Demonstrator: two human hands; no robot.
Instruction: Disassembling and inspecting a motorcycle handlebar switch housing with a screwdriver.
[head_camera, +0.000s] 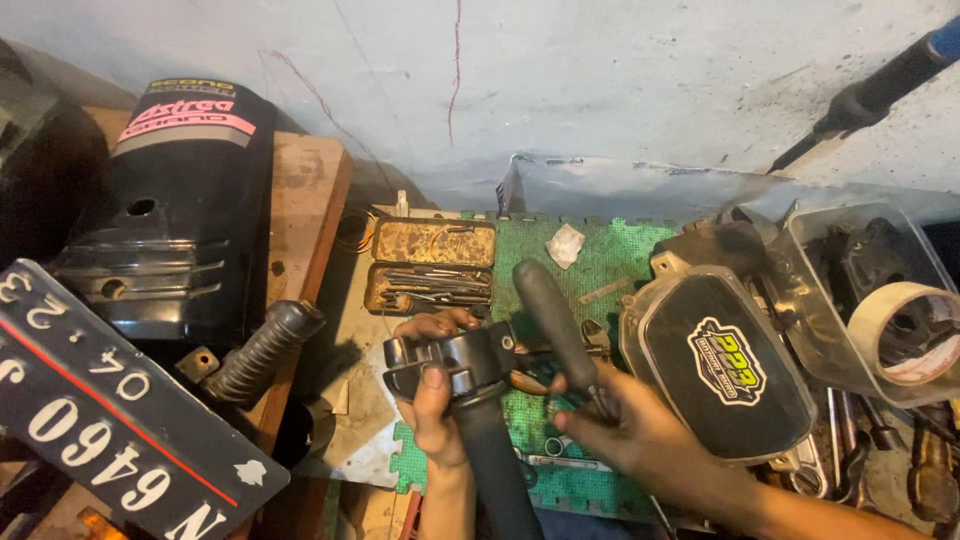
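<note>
One handlebar grip assembly (470, 390) is held upright over the tabletop (590, 270) by the left hand (432, 400), which is closed around it just below the metal switch housing; the thumb is pressed on the housing's lower edge, seemingly to keep the piece from turning. The black rubber grip runs down and out of view at the bottom edge.

One screwdriver (560, 330) with a dark handle is gripped by the right hand (625, 425), fingers curled shut around the lower handle and shaft. Its handle is tilted up and away, its tip pointed down toward the hand; the tip itself cannot be made out. The tool is held just beside the housing, touching or nearly so.

Count of surrounding items:
- one green foam mat (600, 255), laid under the work, likely as padding;
- one open rusty tin (432, 265) holding small tools, count unclear;
- one black moulded cover (725, 360) with a sticker;
- one roll of tape (915, 330);
- one number plate (110, 420);
- one ribbed rubber hose (265, 350).
</note>
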